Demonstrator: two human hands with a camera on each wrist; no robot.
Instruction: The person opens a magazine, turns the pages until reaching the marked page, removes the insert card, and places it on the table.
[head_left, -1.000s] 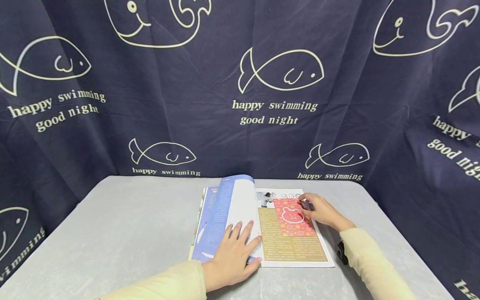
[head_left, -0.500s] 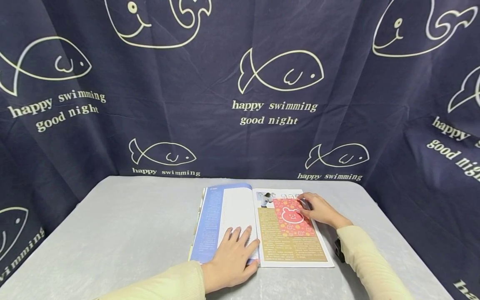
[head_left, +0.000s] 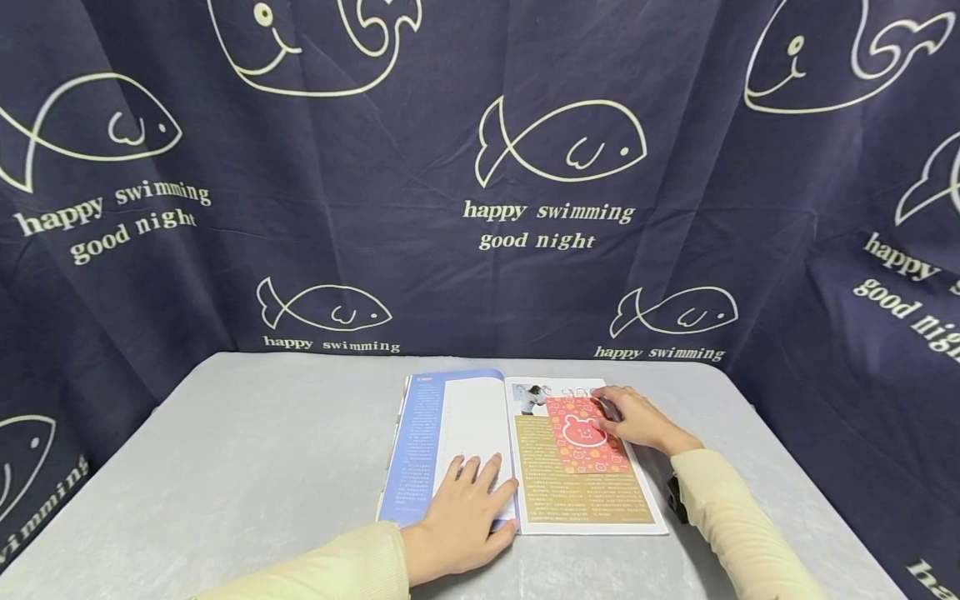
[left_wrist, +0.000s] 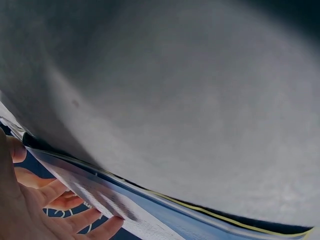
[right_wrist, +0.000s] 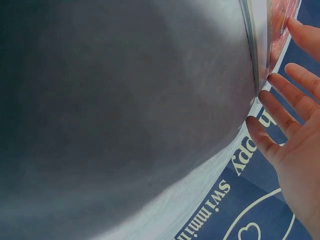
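A magazine (head_left: 408, 475) lies spread on the table, with a blue and white page on the left and a brown text page on the right. On that right page lies a red card (head_left: 585, 454) with a white-outlined bear. My left hand (head_left: 459, 517) rests on the lower left page beside the fold, fingers straight and spread. My right hand (head_left: 643, 418) touches the card's upper right side with its thumb and fingertips at the page edge. Loosely extended fingers (right_wrist: 282, 90) show in the right wrist view. From the left wrist, the magazine's edge (left_wrist: 165, 202) is seen side-on.
A pale grey cloth covers the table (head_left: 285, 467), which extends on both sides of the magazine. Behind and around it hangs a dark blue curtain (head_left: 420, 267) with fish drawings and lettering.
The lifted blue and white page has come down flat onto the left side under my left hand. My right hand and the card stay nearly where they were.
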